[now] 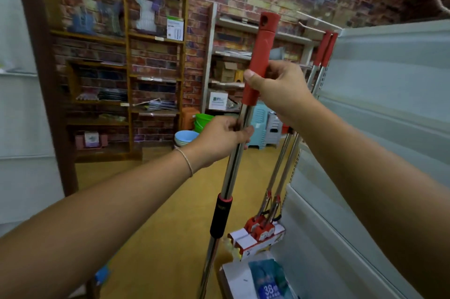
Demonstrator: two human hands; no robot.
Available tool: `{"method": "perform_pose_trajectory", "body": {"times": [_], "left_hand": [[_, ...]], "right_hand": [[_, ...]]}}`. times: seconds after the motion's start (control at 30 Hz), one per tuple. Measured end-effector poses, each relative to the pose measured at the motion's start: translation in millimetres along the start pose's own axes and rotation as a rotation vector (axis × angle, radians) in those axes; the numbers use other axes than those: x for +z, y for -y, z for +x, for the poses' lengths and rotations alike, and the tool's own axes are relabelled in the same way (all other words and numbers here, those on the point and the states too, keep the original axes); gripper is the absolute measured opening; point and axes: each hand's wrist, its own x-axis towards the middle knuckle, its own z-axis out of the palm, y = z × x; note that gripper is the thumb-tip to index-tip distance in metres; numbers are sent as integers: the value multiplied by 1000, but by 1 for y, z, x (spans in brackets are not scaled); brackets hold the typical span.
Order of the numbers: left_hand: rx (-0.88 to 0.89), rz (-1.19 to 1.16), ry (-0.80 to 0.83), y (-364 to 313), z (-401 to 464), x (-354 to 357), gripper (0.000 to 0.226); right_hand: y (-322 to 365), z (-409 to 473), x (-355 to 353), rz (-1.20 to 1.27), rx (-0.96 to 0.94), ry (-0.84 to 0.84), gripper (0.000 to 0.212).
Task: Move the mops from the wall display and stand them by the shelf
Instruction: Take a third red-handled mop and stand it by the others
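I hold one mop (227,178) upright in front of me; it has a shiny metal pole, a red top grip and a black collar lower down. My right hand (280,90) is closed around the red grip. My left hand (222,138) grips the metal pole just below it. The mop's head is out of view below. Two more mops (280,172) with red grips lean against the grey shelf (365,128) on the right, their packaged heads (258,235) resting on the floor.
A wooden bookcase (126,67) with goods stands against the brick wall on the left. Farther back are a white rack (233,65), a green bucket (203,121), blue basins (186,138) and plastic stools (267,128). A packaged item (265,276) lies at the shelf's foot. The floor is yellow.
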Motion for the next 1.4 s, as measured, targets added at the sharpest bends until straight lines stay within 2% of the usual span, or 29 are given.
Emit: {"method": "perform_pose_trajectory", "body": {"times": [0.2, 0.37, 0.53, 0.87, 0.97, 1.03, 1.17, 1.4], "left_hand": [[56, 111, 51, 31, 94, -8, 19], [69, 219, 78, 63, 175, -10, 14], [67, 290, 98, 83, 255, -10, 24], [153, 503, 138, 102, 389, 2, 32], [165, 520, 162, 113, 429, 4, 33], [161, 509, 196, 118, 455, 6, 31], [219, 645, 173, 125, 504, 7, 26], [297, 587, 290, 135, 576, 1, 28]], "right_hand": [[-56, 75, 11, 16, 37, -100, 24], [-116, 145, 21, 42, 59, -112, 27], [-159, 213, 21, 42, 79, -132, 29], [-225, 315, 8, -1, 112, -248, 23], [-244, 343, 10, -3, 138, -281, 13], [-256, 362, 12, -12, 148, -308, 14], [-275, 402, 18, -60, 167, -375, 8], [-296, 459, 29, -140, 212, -490, 27]]}}
